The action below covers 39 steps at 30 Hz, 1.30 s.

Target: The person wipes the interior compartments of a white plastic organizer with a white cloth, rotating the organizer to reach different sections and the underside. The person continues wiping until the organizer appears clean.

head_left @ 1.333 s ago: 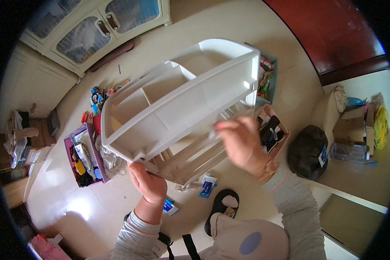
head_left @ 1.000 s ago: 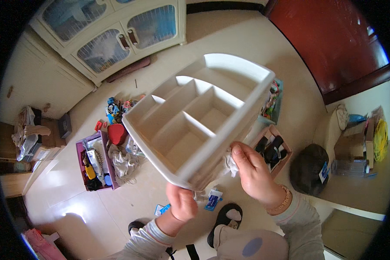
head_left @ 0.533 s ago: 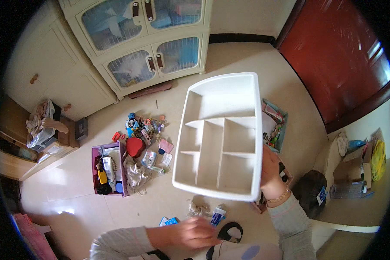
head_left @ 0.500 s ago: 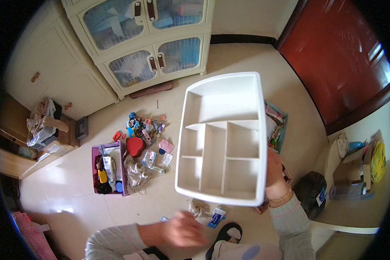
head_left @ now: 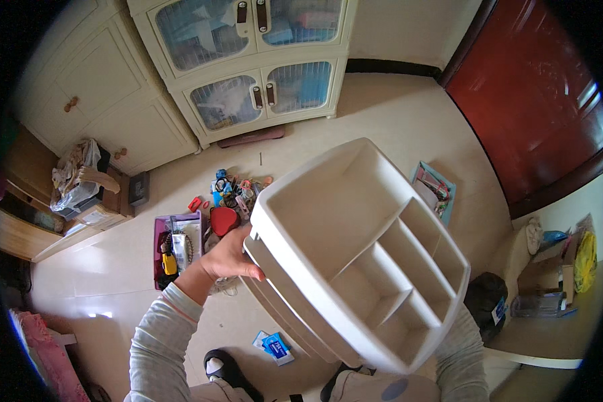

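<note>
A white plastic organizer (head_left: pixel 318 291) with several open compartments is held up tilted in front of me, its compartments bare inside. Layered flat panels run along its lower left side. At its left corner my left hand (head_left: pixel 231 256) is closed on the edge, with the thumb lying along the side. My right hand is hidden behind the organizer; only the grey sleeve (head_left: pixel 463 355) shows at the lower right. Below the organizer, blue and white packets (head_left: pixel 278 348) lie on the floor near my shoes.
A purple basket (head_left: pixel 157 251) of small goods stands on the left, beside a heap of trinkets (head_left: pixel 234 191) and a red heart-shaped box (head_left: pixel 224 221). Farther right is a light-blue bin (head_left: pixel 453 194). A cream cabinet (head_left: pixel 261 60) stands behind; a black bag (head_left: pixel 486 305) sits at right.
The organizer has turned and tilted, and its panelled side now shows. My left hand has risen from below to grip its left edge. My right hand has gone out of sight behind it.
</note>
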Motion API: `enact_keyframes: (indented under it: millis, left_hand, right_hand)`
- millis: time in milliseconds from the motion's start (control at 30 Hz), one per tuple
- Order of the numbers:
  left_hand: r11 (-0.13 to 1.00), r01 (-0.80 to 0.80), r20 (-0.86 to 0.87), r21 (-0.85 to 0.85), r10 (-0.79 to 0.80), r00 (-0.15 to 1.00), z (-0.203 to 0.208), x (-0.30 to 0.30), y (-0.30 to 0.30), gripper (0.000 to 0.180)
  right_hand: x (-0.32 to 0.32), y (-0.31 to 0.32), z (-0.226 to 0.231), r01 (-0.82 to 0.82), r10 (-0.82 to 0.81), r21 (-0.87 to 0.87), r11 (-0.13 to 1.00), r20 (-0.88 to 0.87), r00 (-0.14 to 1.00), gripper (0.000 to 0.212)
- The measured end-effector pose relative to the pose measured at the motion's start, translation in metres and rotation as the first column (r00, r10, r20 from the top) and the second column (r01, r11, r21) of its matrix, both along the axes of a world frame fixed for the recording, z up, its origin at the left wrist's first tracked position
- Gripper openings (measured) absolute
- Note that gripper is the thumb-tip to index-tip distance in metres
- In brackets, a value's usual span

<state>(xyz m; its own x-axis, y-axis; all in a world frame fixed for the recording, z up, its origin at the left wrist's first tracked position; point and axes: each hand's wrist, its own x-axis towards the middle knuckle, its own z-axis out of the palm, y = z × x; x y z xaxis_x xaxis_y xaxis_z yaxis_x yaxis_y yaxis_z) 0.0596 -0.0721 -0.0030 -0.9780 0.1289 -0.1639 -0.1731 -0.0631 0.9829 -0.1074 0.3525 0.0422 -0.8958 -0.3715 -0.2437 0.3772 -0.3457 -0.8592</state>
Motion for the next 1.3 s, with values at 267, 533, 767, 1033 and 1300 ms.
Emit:
enact_keyframes:
  millis: [267,533,767,1033,1300]
  left_hand:
    - [0.934,-0.286,0.074,0.213,0.276,0.958,-0.011,0.027,0.051,0.112]
    - [0.859,-0.425,0.033,0.285,0.435,0.9,-0.036,0.023,0.108,0.069]
    - [0.825,-0.507,-0.006,0.249,0.525,0.851,-0.052,0.015,0.132,0.064]
    - [0.831,-0.54,0.062,0.135,0.537,0.841,-0.072,0.026,0.14,0.062]
    - [0.824,-0.55,0.03,0.135,0.552,0.833,-0.077,0.027,0.145,0.061]
  right_hand:
    - [-0.068,0.018,-0.046,0.315,-0.316,0.1,0.944,-0.003,0.949,0.033]
    - [0.012,-0.02,0.084,-0.369,0.249,-0.165,0.915,-0.489,0.836,0.032]
    - [0.032,-0.094,0.03,-0.099,0.76,0.761,0.641,-0.614,0.213,0.026]
    - [0.019,-0.159,-0.03,-0.146,0.831,0.84,0.522,-0.463,0.31,0.034]
    - [0.002,-0.209,-0.044,-0.154,0.962,0.985,0.072,-0.028,0.272,0.024]
